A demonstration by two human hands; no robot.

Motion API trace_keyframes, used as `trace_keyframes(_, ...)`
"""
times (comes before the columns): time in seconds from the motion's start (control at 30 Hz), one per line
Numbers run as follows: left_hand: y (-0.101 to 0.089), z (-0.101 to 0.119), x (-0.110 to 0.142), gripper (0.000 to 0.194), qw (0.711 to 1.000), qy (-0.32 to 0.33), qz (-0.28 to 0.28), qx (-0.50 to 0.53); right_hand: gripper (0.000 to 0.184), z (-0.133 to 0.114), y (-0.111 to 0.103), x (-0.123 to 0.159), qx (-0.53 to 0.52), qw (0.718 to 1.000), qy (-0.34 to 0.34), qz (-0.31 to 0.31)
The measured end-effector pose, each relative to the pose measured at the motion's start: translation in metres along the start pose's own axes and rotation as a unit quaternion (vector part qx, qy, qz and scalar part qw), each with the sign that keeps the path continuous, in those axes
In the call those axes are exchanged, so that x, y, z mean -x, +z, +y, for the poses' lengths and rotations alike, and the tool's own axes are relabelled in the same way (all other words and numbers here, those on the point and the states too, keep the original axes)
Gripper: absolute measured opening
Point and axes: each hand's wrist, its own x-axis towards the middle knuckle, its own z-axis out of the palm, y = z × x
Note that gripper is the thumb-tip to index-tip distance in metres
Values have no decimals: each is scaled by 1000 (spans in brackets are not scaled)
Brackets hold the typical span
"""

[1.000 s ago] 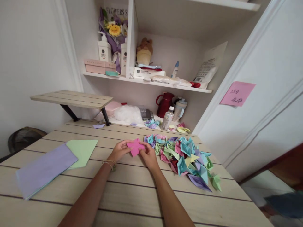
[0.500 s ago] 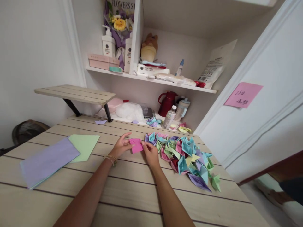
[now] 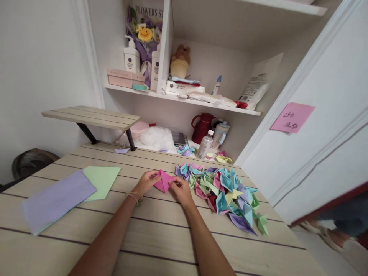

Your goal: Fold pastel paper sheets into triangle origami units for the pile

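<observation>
A small folded piece of magenta paper (image 3: 163,181) is held between both hands above the middle of the table (image 3: 161,226). My left hand (image 3: 146,182) pinches its left edge. With fingers closed, my right hand (image 3: 181,189) grips the right side. The paper is turned so that a corner points up, and crease lines show on its face. Just right of my right hand lies a heap of folded paper boats (image 3: 221,188) in blue, green, purple, pink and yellow.
Purple paper sheets (image 3: 59,197) and a light green sheet (image 3: 103,180) lie at the left. A small raised stand (image 3: 92,117) is at the back left. Behind the table are a clear bottle (image 3: 205,145), a red jug (image 3: 202,128) and a plastic bag (image 3: 158,138).
The magenta paper has gone from a flat square to a corner-up shape with visible folds. My left fingers, spread before, have closed on its edge.
</observation>
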Motion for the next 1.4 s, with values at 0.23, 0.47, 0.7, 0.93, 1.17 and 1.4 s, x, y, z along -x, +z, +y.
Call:
trace_keyframes(0.23, -1, 3, 0, 41, 1000, 4, 21, 16, 23, 7, 2, -1, -145, 988, 56, -9)
trace_keyframes(0.47, 0, 4, 0, 53, 1000, -5, -7, 18, 28, 2, 0, -3, -209, 974, 69, 60)
trace_keyframes(0.7, -1, 7, 3, 30, 995, -10, -73, -61, 31, 3, 3, -1, -171, 983, 73, 10)
trace_keyframes(0.93, -1, 6, 3, 31, 998, -11, -50, -47, 22, -4, 0, -2, -50, 995, -16, 85)
trace_keyframes(1.17, -5, 1, -1, 35, 1000, -17, -3, -12, 29, 1, 2, 0, -140, 989, 47, 24)
trace_keyframes(1.4, -3, 2, 1, 29, 1000, -13, -15, -14, 22, 1, 1, -1, -115, 992, 32, 43)
